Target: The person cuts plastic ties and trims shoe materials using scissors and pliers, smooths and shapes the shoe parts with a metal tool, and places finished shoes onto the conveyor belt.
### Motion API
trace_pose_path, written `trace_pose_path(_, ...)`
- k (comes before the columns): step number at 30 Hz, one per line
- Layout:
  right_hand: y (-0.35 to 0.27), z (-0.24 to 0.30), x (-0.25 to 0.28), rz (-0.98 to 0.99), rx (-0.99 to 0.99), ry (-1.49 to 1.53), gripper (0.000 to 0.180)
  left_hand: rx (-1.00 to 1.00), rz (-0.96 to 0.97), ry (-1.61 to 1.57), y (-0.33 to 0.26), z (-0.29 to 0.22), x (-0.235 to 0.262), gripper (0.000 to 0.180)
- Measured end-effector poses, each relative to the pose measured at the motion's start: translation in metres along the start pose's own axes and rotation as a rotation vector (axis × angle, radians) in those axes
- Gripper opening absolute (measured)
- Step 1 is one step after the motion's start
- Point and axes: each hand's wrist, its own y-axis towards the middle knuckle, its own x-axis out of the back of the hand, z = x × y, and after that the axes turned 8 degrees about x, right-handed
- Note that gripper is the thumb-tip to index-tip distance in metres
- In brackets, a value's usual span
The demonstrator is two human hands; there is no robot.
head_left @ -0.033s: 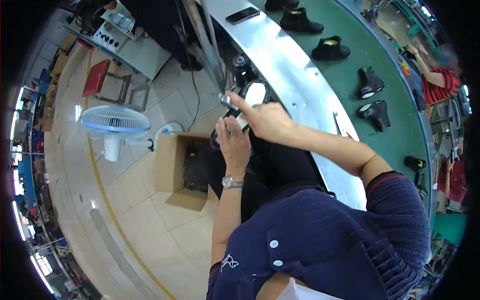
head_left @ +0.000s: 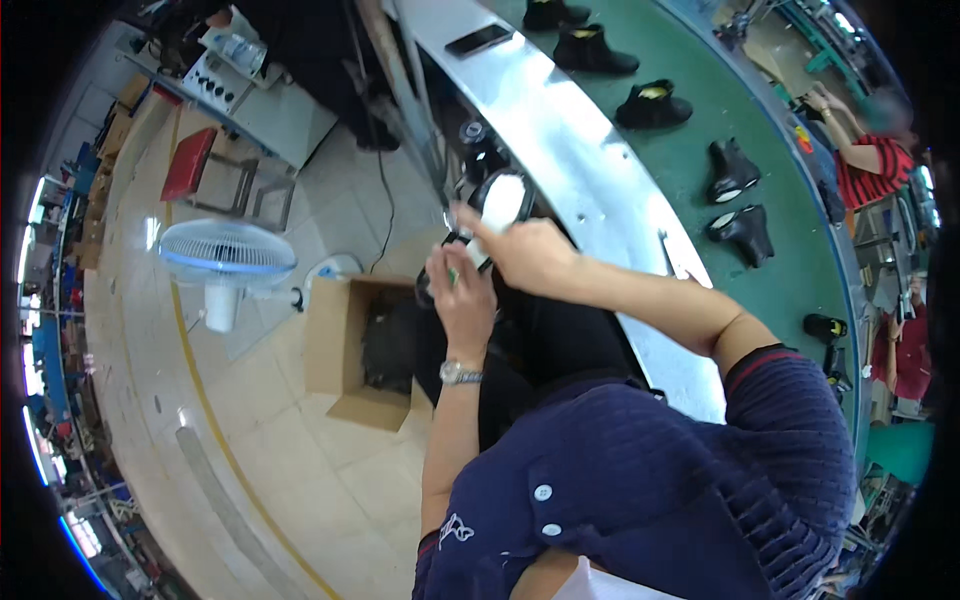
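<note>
A black shoe [head_left: 529, 196] is turned with its white sole up, between the metal table and my lap. My left hand [head_left: 462, 300] wraps its fingers round the near end of this shoe, and a small green spot shows between them. Over the sole reaches my right hand [head_left: 535, 258], its fingers curled and the index finger pointing left. Beside that fingertip is a blurred silvery thing [head_left: 449, 216]; whether the right hand grips it is partly hidden. A dark machine part with a round top [head_left: 472, 132] stands just beyond the shoe.
A shiny metal table edge [head_left: 610, 190] curves along my right, with a phone [head_left: 478, 40] on it. Several black boots [head_left: 653, 104] stand on the green belt [head_left: 690, 165] beyond. An open cardboard box [head_left: 330, 340] and a fan [head_left: 226, 255] are at my left.
My right index finger has come slightly nearer to me over the shoe, along with the silvery thing. My left hand keeps its hold. The whole view has shifted a little.
</note>
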Motion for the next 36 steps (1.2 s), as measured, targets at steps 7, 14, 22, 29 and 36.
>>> trace_pose_path(7,-0.003,0.015,0.008,-0.070,0.081,0.049,0.074,0.075,0.019,-0.120,-0.018,0.015,-0.003,0.053)
trace_pose_path(14,-0.004,0.006,0.012,0.100,0.072,-0.001,0.077,0.246,0.342,0.038,0.005,0.006,0.048,0.065)
trace_pose_path(22,0.006,0.006,0.006,0.118,0.129,0.016,0.071,0.299,0.275,-0.207,-0.002,0.018,0.038,0.066)
trace_pose_path(29,-0.002,0.006,-0.012,0.157,0.066,0.094,0.065,0.339,0.281,-0.250,0.003,0.016,0.047,0.074)
trace_pose_path(36,0.028,-0.036,0.014,-0.064,0.088,0.028,0.049,0.173,0.400,-0.247,-0.006,0.035,0.050,0.061)
